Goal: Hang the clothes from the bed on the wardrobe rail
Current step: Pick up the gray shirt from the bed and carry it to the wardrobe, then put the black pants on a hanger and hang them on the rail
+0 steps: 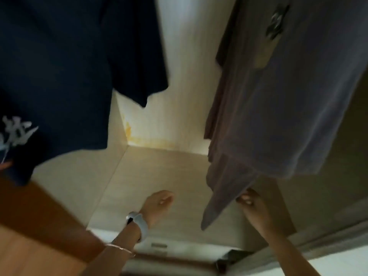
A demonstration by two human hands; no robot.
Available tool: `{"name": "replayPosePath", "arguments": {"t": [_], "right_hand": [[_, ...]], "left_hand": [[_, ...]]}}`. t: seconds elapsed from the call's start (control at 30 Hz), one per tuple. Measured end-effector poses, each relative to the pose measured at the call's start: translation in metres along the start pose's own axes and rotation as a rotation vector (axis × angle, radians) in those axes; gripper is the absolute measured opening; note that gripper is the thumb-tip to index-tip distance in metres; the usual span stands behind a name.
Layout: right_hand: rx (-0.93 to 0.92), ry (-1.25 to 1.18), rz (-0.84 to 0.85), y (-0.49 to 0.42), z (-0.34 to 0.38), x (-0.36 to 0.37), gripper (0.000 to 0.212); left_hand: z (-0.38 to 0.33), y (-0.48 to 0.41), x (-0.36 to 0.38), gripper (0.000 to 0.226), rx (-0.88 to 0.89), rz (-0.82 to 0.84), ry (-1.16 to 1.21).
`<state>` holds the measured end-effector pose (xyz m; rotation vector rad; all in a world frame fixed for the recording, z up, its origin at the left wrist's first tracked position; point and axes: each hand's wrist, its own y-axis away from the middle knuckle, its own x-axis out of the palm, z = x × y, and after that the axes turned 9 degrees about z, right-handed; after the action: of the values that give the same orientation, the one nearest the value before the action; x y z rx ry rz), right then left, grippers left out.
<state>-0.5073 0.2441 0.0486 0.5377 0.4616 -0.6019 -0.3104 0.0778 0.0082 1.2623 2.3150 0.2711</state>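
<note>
Up at one o'clock from your right hand, which pinches its lower hem, the grey garment hangs lengthwise downward; your left hand, curled on nothing, sits farther off at nine o'clock

A home clothes wardrobe, seen from its open front.

A dark navy shirt with a pale print and a grey garment hang well apart, their tops out of view above. Between and beneath them show the closet's pale wood-grain back panel and floor panel. The two panels meet in a corner marked by a yellowish stain. A brown wooden panel stands at the left, and a grey frame edges the opening at the right.
</note>
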Motion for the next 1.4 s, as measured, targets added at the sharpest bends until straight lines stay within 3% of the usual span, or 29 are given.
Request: {"name": "replayPosePath", "arguments": {"t": [0.07,0.13,0.23,0.3,0.4,0.47,0.53,0.67,0.77,1.07,1.2,1.27,1.33,1.4], "right_hand": [[0.079,0.119,0.137,0.002,-0.049,0.040,0.028],[0.195,0.218,0.326,0.003,-0.087,0.077,0.031],[0.222,0.364,0.511,0.012,-0.099,0.124,0.028],[0.267,0.474,0.642,0.016,-0.093,0.155,0.027],[0.279,0.525,0.784,0.019,-0.070,0.208,0.018],[0.298,0.509,0.812,0.024,-0.048,0.248,0.016],[0.265,0.532,0.858,0.033,-0.014,0.291,0.024],[0.116,0.614,1.006,0.045,0.041,0.385,0.029],[-0.065,0.754,1.150,0.061,0.087,0.445,0.015],[-0.340,1.152,1.389,0.090,0.198,0.632,0.021],[-0.474,1.278,1.469,0.104,0.239,0.719,0.018],[-0.524,1.361,1.491,0.103,0.266,0.763,0.017],[-0.576,1.501,1.487,0.101,0.296,0.802,0.018],[-0.648,1.654,1.486,0.106,0.324,0.841,0.020]], "left_hand": [[0.072,0.026,-0.008,0.033,-0.157,-0.066,0.008],[0.145,0.062,-0.015,0.019,-0.315,-0.124,0.059],[0.243,0.129,-0.021,0.009,-0.526,-0.286,0.242],[0.293,0.178,-0.021,0.027,-0.632,-0.352,0.341],[0.324,0.246,-0.024,0.009,-0.739,-0.457,0.463],[0.330,0.279,-0.035,0.030,-0.770,-0.543,0.533],[0.341,0.306,-0.044,0.033,-0.807,-0.615,0.596],[0.358,0.350,-0.053,0.013,-0.880,-0.769,0.790],[0.371,0.379,-0.047,0.025,-0.913,-0.884,0.992],[0.407,0.412,-0.036,0.029,-0.969,-1.158,1.506],[0.434,0.414,-0.075,0.022,-0.943,-1.306,1.717],[0.451,0.417,-0.102,0.028,-0.949,-1.362,1.791],[0.459,0.425,-0.132,0.033,-0.961,-1.402,1.828],[0.463,0.439,-0.161,0.031,-0.934,-1.545,1.806]]}}
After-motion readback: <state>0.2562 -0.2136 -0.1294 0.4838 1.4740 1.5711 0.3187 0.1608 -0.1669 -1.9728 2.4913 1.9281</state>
